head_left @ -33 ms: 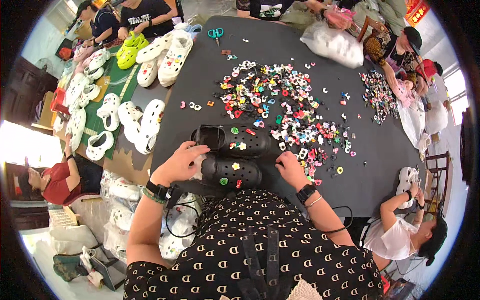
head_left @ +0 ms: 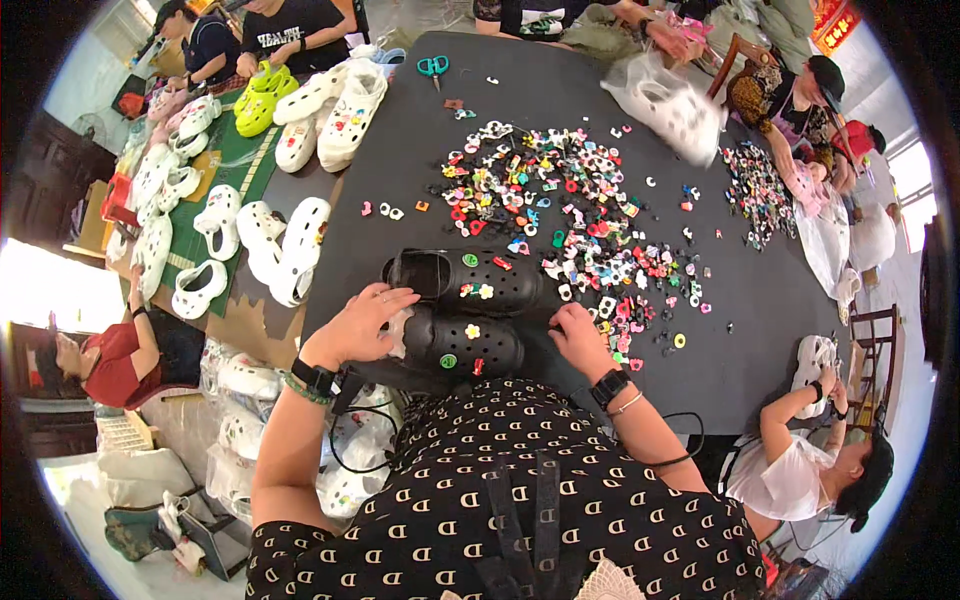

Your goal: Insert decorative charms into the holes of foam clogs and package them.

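Two black clogs lie side by side on the table in front of me, heels to the left, each with several charms. My left hand (head_left: 362, 325) is at their heel end, closed around the heel of the near clog (head_left: 470, 346); a bit of clear plastic shows beside its fingers. Its fingertips reach to the heel opening of the far clog (head_left: 515, 282). Just right of the toes is my right hand (head_left: 580, 335), fingers curled together; anything between them is hidden. Close beyond it spreads a large pile of loose, colourful shoe charms (head_left: 600, 262).
Teal scissors (head_left: 433, 67) lie at the table's far edge. White clogs (head_left: 300, 252) and lime-green clogs (head_left: 262, 98) stand on the left. A second charm pile (head_left: 757, 195) is at the right, near co-workers. A bagged white clog (head_left: 675, 115) is at the far right.
At the far right, the clear bag with the white clog has shifted, and the clog shows more plainly. My right hand has moved very slightly left; my left hand and the black clogs stay put.
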{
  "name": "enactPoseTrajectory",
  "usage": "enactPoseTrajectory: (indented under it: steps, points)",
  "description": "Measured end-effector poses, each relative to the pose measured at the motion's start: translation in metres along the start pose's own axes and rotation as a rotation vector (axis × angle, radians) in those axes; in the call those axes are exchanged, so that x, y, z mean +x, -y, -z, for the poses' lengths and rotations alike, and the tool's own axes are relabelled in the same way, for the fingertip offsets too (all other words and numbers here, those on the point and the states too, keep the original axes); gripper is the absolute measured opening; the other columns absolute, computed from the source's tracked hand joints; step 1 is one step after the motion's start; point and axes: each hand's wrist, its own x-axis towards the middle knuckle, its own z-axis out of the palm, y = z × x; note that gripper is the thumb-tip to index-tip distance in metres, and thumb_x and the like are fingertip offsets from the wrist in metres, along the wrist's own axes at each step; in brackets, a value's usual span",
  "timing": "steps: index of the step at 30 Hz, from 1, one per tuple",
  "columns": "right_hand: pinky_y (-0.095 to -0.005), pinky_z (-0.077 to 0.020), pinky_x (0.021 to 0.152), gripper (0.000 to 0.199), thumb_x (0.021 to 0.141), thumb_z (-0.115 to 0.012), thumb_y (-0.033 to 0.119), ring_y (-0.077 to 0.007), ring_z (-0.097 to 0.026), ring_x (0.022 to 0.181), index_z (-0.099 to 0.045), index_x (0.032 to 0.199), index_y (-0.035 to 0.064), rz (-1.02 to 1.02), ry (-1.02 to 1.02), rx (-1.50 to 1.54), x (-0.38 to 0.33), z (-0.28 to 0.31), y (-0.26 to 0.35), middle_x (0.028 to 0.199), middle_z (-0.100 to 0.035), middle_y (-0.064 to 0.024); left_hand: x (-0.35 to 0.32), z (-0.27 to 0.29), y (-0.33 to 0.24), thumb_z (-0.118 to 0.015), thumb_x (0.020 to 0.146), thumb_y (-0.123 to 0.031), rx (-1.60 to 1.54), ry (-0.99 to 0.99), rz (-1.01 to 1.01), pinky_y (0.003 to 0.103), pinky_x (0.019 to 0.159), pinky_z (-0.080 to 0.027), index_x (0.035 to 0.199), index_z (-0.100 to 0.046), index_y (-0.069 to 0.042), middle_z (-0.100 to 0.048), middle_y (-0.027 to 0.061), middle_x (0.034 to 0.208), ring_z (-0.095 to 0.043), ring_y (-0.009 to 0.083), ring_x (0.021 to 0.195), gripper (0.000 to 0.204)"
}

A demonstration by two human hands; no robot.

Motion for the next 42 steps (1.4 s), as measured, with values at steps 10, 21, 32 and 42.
enactPoseTrajectory:
  steps: [10,21,32,42]
  points:
    - [-0.0421,-0.0416,0.093,0.036,0.064,-0.078,0.005,-0.0353,-0.048,0.107,-0.058,0.094,0.0046,-0.047,0.016,-0.064,0.000,-0.013,0.011,0.111,-0.050,-0.0146,0.008,-0.006,0.008,-0.070,0.060,-0.009,0.027,-0.003,0.018,0.043,0.086,-0.049,0.136,-0.044,-0.013,-0.052,0.0120,0.128,-0.057,0.0355,0.106,0.081]
    - [-0.0458,-0.0379,0.092,0.037,0.064,-0.075,0.002,-0.0379,-0.046,0.106,-0.054,0.093,0.0044,-0.004,-0.029,-0.123,-0.009,-0.017,0.013,0.109,-0.048,-0.0167,-0.018,-0.068,0.019,-0.060,0.070,-0.004,0.074,-0.441,0.061,0.041,0.071,-0.049,0.085,-0.055,-0.006,-0.056,0.0121,0.091,-0.057,0.0321,0.079,0.016]
    - [-0.0469,-0.0355,0.095,0.037,0.064,-0.072,-0.001,-0.0382,-0.044,0.110,-0.051,0.095,0.0042,-0.029,-0.008,-0.193,-0.007,-0.022,0.015,0.112,-0.047,-0.0184,-0.117,0.055,0.118,-0.053,0.070,0.001,0.421,-1.108,0.508,0.046,0.065,-0.045,0.081,-0.052,-0.005,-0.052,0.0146,0.078,-0.055,0.0356,0.075,0.012]
    - [-0.0459,-0.0349,0.088,0.036,0.063,-0.066,0.001,-0.0377,-0.044,0.102,-0.047,0.093,0.0021,-0.089,0.099,-0.336,-0.003,-0.023,0.007,0.103,-0.042,-0.0182,-0.144,0.111,0.236,-0.069,0.076,-0.007,0.015,-1.375,1.146,0.045,0.096,-0.045,0.127,-0.049,0.000,-0.043,0.0290,0.131,-0.051,0.0462,0.113,0.055]
